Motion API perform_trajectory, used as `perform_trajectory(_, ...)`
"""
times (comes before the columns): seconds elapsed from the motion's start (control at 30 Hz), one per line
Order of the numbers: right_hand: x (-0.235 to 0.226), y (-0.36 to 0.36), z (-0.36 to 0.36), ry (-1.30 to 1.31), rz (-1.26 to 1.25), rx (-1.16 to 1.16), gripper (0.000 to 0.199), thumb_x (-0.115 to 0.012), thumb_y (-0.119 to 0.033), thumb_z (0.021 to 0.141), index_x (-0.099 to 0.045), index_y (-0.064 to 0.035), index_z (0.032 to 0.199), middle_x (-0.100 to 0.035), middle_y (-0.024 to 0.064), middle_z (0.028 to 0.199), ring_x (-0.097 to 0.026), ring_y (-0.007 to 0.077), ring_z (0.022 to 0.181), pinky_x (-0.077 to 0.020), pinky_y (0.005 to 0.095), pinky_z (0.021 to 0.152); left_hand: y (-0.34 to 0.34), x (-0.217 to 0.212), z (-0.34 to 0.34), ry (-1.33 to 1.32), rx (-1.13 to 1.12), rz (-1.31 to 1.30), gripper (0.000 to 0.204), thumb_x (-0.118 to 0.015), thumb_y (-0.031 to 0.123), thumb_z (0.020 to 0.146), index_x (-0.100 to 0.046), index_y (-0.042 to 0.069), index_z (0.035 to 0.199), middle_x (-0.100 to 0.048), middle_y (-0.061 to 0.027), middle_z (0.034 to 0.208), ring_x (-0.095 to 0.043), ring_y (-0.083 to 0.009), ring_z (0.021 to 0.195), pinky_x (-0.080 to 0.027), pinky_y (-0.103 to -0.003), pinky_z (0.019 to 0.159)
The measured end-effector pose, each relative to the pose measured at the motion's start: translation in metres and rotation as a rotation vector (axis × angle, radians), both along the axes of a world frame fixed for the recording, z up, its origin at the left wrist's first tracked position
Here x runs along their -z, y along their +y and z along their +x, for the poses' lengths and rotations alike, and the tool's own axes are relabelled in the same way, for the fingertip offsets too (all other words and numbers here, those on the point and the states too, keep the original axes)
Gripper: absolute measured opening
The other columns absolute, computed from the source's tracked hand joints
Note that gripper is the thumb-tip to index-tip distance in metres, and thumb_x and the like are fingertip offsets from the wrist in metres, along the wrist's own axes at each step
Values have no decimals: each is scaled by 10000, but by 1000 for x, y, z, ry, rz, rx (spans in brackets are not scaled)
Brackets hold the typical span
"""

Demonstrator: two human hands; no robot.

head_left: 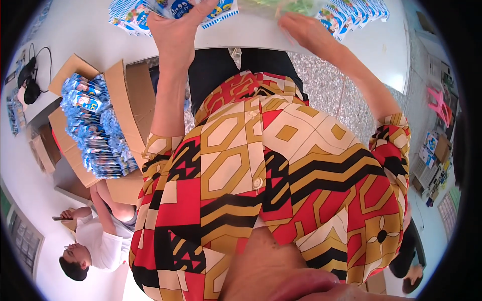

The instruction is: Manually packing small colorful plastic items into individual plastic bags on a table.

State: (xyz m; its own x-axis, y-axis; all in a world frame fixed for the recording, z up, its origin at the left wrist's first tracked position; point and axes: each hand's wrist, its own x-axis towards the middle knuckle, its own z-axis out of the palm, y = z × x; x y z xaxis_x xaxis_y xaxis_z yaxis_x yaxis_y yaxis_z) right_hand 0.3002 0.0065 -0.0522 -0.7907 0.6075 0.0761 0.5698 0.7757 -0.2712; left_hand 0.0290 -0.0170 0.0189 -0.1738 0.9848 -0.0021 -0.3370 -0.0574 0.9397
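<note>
The left grip [175,32] is closed on a blue-and-white packet [182,8] above the white tabletop [241,34], at the upper edge of the view. The right grip [309,36] is beside a clear bag with green contents [296,7]; the bag is partly cut off and blurred, so it may be pinched by the fingertips, but I cannot tell.

More packets crowd the work: a heap [128,17] just left of the left grip, and an overlapping row [359,16] to the right of the bag, both lying on the tabletop. Left of the left forearm, an open cardboard box [134,123] is packed with similar packets [95,108], its raised flap standing between them and the arm. Farther left lies a black corded object [31,83].

The patterned shirt [261,165] fills the middle, hiding much of the speckled floor [329,90]. A pink object [440,106] sits far right. At lower left, a person in white [103,238] holds a dark, flat object [62,218].
</note>
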Motion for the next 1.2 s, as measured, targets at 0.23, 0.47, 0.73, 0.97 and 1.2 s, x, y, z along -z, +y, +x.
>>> perform_trajectory(0.23, -107, 24, -31, 731, -569, 426, 98, -563, -74, 879, -631, -6, 897, -623, 9, 766, -526, 42, 676, -428, 195, 611, -6, 23, 0, 89, 136, 132, 229, -762, 20, 704, -632, -20, 888, -666, -51, 856, -621, -92, 743, -511, -236, 685)
perform_trajectory(0.47, -108, 48, -78, 1370, -437, -552, 227, -495, -122, 935, -648, 23, 1021, -611, 107, 1064, -544, 149, 1011, -417, 284, 895, -10, 13, 12, 28, 229, 33, 212, -743, 12, 728, -625, -17, 902, -666, -56, 865, -619, -89, 774, -509, -234, 702)
perform_trajectory(0.73, -126, 30, -84, 1160, -619, -72, 215, -503, -111, 928, -656, 8, 1021, -558, 100, 1137, -526, 144, 1025, -406, 286, 896, -13, 8, 9, 28, 246, 45, 213, -739, 1, 731, -625, -14, 910, -663, -47, 859, -614, -84, 764, -507, -232, 707)
perform_trajectory(0.97, -150, 9, -89, 713, -530, 57, 216, -509, -116, 921, -649, 9, 1027, -584, 109, 1098, -526, 171, 1077, -408, 317, 908, -17, 10, 8, 12, 230, 33, 214, -744, 3, 724, -628, -7, 904, -663, -38, 852, -612, -83, 768, -505, -232, 708)
perform_trajectory(1.2, -112, 18, -53, 742, -306, 221, 183, -630, -166, 842, -614, -39, 974, -625, 137, 852, -625, 275, 736, -500, 305, 654, -8, 23, -4, 56, 118, 76, 254, -746, -18, 706, -629, -9, 931, -670, -57, 883, -631, -103, 769, -517, -242, 713)
